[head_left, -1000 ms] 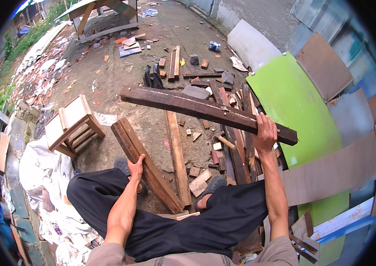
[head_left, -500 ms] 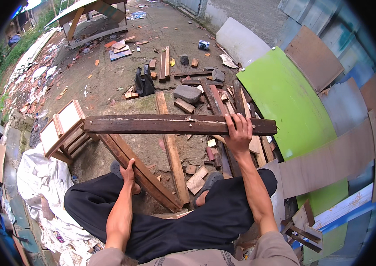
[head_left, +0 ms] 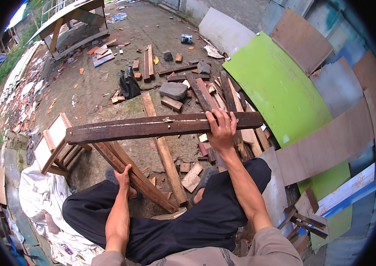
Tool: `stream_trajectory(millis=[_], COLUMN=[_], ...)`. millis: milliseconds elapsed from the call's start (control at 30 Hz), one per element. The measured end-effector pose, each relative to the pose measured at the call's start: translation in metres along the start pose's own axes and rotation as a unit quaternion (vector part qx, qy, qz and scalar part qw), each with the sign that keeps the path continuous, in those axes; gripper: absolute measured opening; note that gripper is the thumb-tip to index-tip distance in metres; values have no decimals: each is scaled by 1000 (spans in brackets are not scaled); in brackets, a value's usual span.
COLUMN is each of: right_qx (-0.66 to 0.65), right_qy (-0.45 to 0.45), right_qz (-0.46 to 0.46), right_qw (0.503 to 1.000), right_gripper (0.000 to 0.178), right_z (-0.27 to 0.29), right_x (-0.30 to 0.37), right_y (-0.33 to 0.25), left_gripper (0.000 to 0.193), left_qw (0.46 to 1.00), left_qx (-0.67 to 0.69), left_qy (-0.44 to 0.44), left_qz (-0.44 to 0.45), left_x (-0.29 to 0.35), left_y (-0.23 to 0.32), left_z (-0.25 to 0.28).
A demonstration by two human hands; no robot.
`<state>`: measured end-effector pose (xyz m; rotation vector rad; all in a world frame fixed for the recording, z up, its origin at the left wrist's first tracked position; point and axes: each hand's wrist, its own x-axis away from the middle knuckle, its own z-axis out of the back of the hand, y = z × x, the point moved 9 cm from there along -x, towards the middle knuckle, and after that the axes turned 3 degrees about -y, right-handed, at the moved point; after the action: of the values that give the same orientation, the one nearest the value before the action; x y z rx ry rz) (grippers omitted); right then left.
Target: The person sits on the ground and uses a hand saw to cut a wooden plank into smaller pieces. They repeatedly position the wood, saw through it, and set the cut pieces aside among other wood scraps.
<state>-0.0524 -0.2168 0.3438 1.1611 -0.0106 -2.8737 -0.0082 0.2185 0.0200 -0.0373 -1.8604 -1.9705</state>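
Observation:
A long dark wooden beam (head_left: 152, 126) lies crosswise in front of me, a pale streak running along its face. My right hand (head_left: 222, 128) grips it toward its right end, fingers over the top edge. Below its left part, a second brown wooden beam (head_left: 140, 181) slants down toward my feet. My left hand (head_left: 123, 176) is closed around the near side of that slanting beam, thumb on top. Where the two beams meet at the left, the join is partly hidden. A small wooden frame with white panels (head_left: 52, 142) stands just beyond the long beam's left end.
Between my feet lies a lighter plank (head_left: 170, 166). Ahead are a grey stone block (head_left: 173, 90), a black bag (head_left: 129, 84) and scattered timber offcuts. A green sheet (head_left: 281, 88) leans at the right. White cloth (head_left: 41, 199) is heaped at left; a wooden table (head_left: 74, 22) stands far left.
The view has shifted, so the surroundings sit further left and a little higher. The long beam's right end now tilts slightly up. Both hands keep their grips.

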Motion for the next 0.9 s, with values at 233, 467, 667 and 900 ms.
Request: stream_trajectory(millis=[233,467,667,900], right_qx=[2,-10,2,5], right_qy=[1,0,-10,-45], right_qz=[17,1,-1,-21], right_qw=[1000,1000,1000,999], right_gripper=[52,54,57,57], right_z=[-2,1,-5,-23], right_x=[3,4,9,18], right_y=[-1,6,13,17], left_gripper=[83,81,77,88], left_qw=[997,998,998,996], left_qx=[-73,-59,-58,-87], left_qy=[-8,-10,-2,-7], left_qz=[-25,-1,-5,15], left_x=[0,3,5,-3], left_y=[-1,0,7,-7], left_z=[-7,-8,-18,-21])
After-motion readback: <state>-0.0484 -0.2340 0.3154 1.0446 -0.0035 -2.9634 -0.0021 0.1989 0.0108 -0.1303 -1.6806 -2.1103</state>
